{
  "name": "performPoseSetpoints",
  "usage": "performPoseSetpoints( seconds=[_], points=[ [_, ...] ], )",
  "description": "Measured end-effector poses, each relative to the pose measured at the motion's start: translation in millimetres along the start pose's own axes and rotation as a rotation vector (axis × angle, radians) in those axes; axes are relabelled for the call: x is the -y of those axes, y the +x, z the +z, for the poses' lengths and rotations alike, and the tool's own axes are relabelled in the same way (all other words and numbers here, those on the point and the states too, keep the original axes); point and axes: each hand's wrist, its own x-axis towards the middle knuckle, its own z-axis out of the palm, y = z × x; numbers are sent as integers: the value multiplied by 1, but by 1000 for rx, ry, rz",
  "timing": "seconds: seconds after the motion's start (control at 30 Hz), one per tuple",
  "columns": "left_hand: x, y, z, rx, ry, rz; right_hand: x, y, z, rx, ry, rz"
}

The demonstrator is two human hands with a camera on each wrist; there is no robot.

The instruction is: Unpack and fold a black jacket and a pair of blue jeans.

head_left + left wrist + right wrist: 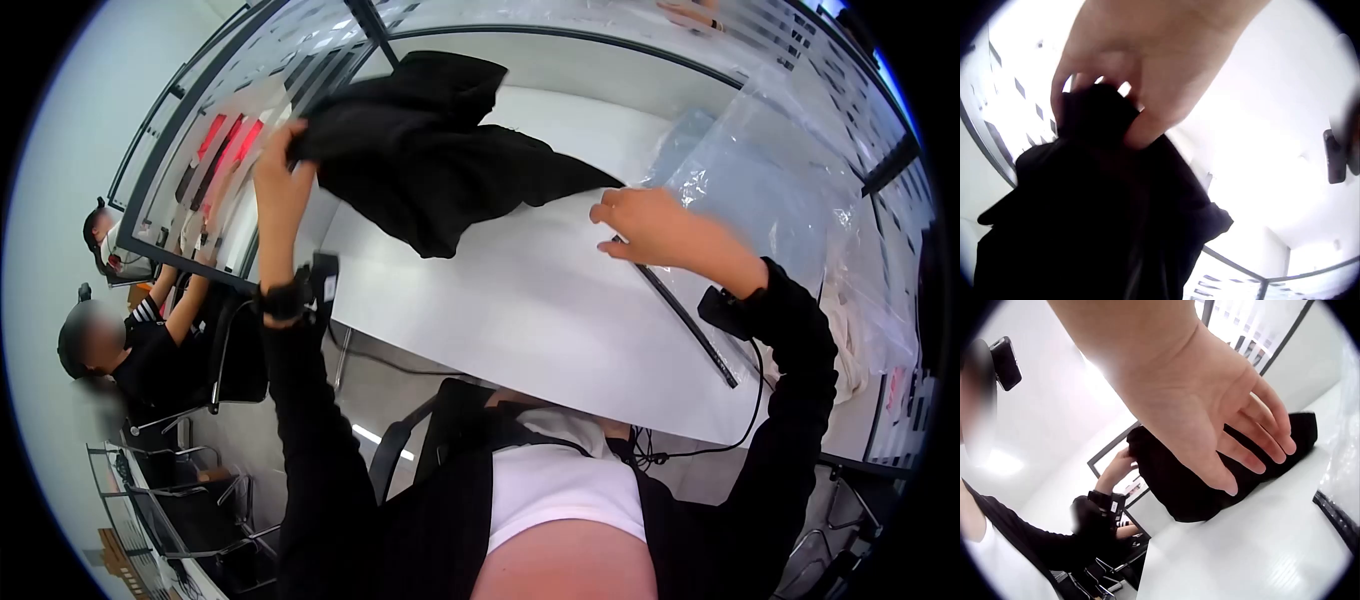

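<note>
Head view shows rumpled black cloth (pixel 415 150) gripped by the left hand (pixel 281 170), right hand (pixel 652 226) relaxed.

The left arm (pixel 310 420) reaches forward nearly straight, its left hand (pixel 279 180) raised by the table's (pixel 500 320) left edge, thumb and fingers pinched. The right arm (pixel 805 350) bends; its right hand (pixel 660 225) hovers above the tabletop, fingers relaxed, slightly parted.
</note>
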Motion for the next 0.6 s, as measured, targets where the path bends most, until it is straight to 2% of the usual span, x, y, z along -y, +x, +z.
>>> performPoseSetpoints(
  seconds=[0.03, 0.07, 0.1, 0.17, 0.23, 0.3, 0.37, 0.47, 0.53, 0.57, 0.6],
  points=[
    [8, -16, -12, 172, 311, 29, -3, 3, 5, 42, -16, -16],
    [4, -32, -21, 404, 422, -58, -7, 4, 10, 86, -29, -33],
    [2, -47, -25, 554, 535, -82, -11, 4, 17, 131, -41, -53],
    [-15, -64, -9, 399, 499, 69, -21, 11, 28, 201, -30, -34],
    [-41, -68, 10, 529, 191, 25, -26, 15, 38, 213, 6, -2],
    [-56, -76, 34, 637, 87, 135, -26, 13, 41, 113, 16, -38],
    [-59, -88, 59, 679, 100, 165, -24, 11, 45, -7, 33, -81],
    [-41, -103, 88, 665, 259, 167, 3, 6, 21, -87, 387, -101],
    [-34, -108, 100, 687, 331, 159, 19, 0, 5, -200, 285, -181],
    [-34, -109, 102, 689, 359, 167, 30, -5, -4, -215, 395, -210],
    [-35, -110, 105, 696, 385, 174, 42, -11, -15, -270, 371, -283]
  ],
)
